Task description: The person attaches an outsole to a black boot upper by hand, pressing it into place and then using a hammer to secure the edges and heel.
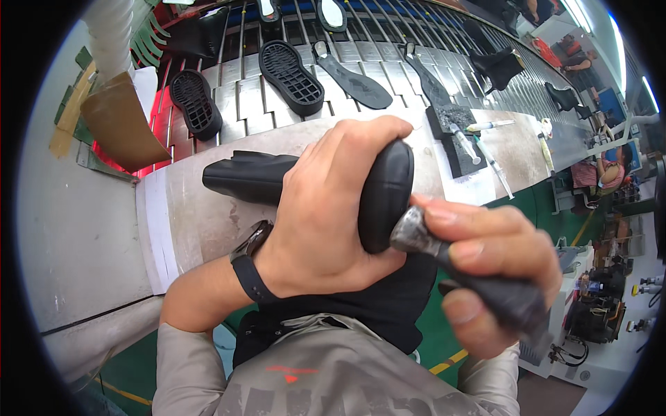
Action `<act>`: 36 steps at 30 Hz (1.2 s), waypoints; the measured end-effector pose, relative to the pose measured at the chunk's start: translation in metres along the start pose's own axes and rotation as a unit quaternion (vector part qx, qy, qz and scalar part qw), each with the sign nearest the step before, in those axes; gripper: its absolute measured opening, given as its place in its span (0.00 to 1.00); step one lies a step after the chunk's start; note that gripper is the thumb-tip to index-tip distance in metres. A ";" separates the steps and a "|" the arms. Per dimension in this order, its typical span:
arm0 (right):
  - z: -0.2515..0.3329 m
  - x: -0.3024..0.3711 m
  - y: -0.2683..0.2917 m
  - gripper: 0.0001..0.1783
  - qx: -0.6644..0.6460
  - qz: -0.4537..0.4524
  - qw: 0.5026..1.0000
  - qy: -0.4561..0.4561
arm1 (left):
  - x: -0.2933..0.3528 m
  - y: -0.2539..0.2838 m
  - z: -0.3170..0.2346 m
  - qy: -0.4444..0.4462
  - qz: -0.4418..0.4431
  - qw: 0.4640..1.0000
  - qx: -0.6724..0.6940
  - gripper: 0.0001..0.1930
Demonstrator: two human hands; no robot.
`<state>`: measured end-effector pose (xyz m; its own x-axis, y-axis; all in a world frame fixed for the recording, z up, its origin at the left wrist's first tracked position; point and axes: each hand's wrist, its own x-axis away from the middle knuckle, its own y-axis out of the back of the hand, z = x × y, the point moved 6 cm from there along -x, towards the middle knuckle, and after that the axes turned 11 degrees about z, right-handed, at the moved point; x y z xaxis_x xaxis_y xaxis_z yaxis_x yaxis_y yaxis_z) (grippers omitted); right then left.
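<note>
My left hand [322, 201] is wrapped round a black leather boot [387, 197] just above the bench. The boot's rounded end stands out between thumb and fingers; its shaft extends to the left behind my wrist. In my right hand [503, 263] is a short hand tool [416, 232] with a worn metal head and a dark handle. Its head is right beside the boot's rounded end, and I cannot tell whether they touch. The tool's exact kind is blurred.
Beyond the worktable [187, 187] runs a metal slat conveyor [239, 104] carrying black soles [291, 76] and boots [496, 69]. Syringes [494, 166] lie around a dark block [451, 139] at the table's right. A brown board [121, 121] stands left. Another person [610, 173] sits far right.
</note>
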<state>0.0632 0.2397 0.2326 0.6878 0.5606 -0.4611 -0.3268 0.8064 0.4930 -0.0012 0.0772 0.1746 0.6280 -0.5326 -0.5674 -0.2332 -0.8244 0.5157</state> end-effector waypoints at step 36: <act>-0.068 0.105 -0.092 0.14 -0.191 -0.073 0.936 -0.287 | 0.174 -0.105 0.027 0.000 -0.153 0.951 -0.270 0.15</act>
<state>0.1217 0.2373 0.0891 0.9420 0.3348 0.0237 -0.3354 0.9361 0.1058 0.1126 0.0656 0.0039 0.6052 -0.2838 -0.7438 0.3756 -0.7220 0.5811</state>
